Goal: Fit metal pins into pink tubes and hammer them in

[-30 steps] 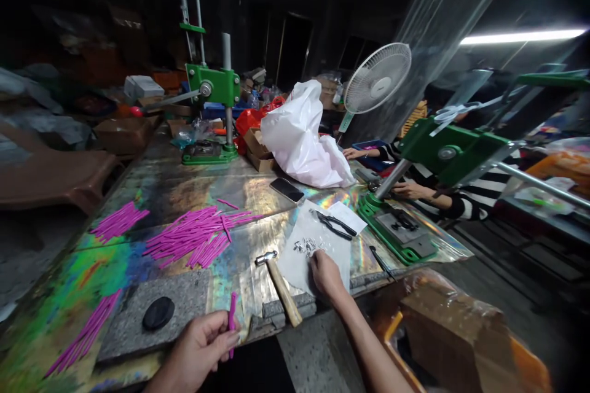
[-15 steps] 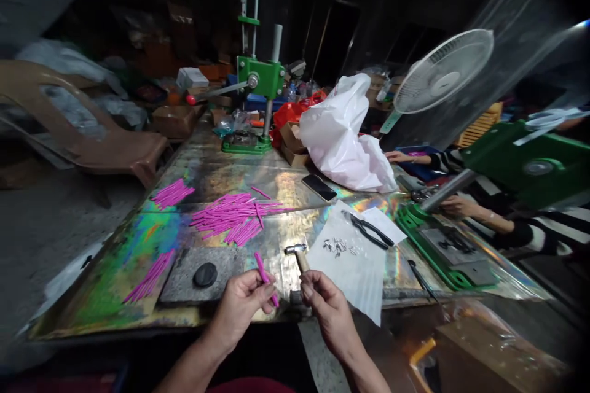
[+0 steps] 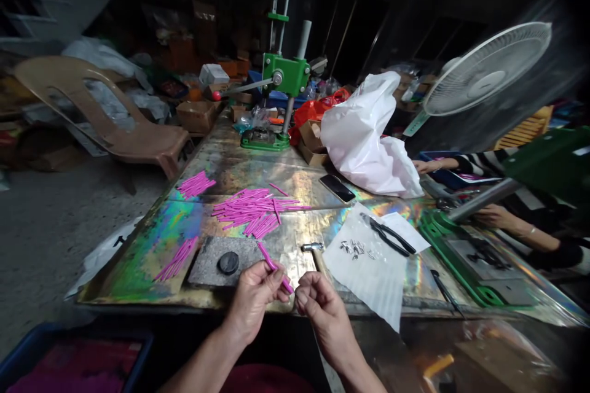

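Note:
My left hand (image 3: 258,291) pinches a slim pink stick (image 3: 271,263), which slants down to the right. My right hand (image 3: 322,304) has its thumb and fingers pressed together close by the stick's lower end; anything held there is too small to make out. Just beyond them lies a small hammer (image 3: 312,247), its wooden handle partly behind the right hand. A black disc (image 3: 228,263) rests on a grey block (image 3: 203,264) left of my hands. Small metal pieces (image 3: 354,249) lie on a white sheet (image 3: 382,295) to the right.
Loose pink sticks (image 3: 251,209) are heaped mid-table, with two smaller bunches at left. Pliers (image 3: 389,234), a phone (image 3: 337,188) and a white plastic bag (image 3: 364,135) lie beyond. Green presses (image 3: 286,73) stand at back and right. A co-worker's hand (image 3: 495,217) is by the right one.
The view has swung left, so the table appears shifted right. My hands have come closer together, bringing the pink stick's lower end up to my right fingertips.

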Tool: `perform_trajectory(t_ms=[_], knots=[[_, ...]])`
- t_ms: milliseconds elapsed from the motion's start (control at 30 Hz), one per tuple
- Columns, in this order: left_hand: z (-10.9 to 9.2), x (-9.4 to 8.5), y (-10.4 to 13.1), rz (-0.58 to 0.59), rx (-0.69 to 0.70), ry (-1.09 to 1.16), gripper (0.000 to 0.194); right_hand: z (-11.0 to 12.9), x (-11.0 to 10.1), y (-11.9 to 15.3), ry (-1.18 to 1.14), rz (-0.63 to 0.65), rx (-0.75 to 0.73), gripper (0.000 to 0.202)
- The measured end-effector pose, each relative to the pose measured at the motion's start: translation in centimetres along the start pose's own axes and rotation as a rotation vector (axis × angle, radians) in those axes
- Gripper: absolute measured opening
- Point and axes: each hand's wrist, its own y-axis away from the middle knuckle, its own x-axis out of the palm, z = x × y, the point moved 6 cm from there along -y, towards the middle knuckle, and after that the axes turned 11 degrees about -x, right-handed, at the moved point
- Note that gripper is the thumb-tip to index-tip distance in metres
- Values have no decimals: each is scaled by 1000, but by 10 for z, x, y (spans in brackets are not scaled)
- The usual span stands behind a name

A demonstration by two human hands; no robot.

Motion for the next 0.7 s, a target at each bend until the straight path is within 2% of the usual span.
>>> perform_trajectory(t_ms=[700], knots=[[8, 0, 0, -6, 4, 29, 25, -3, 1, 4, -41, -68, 20, 20]])
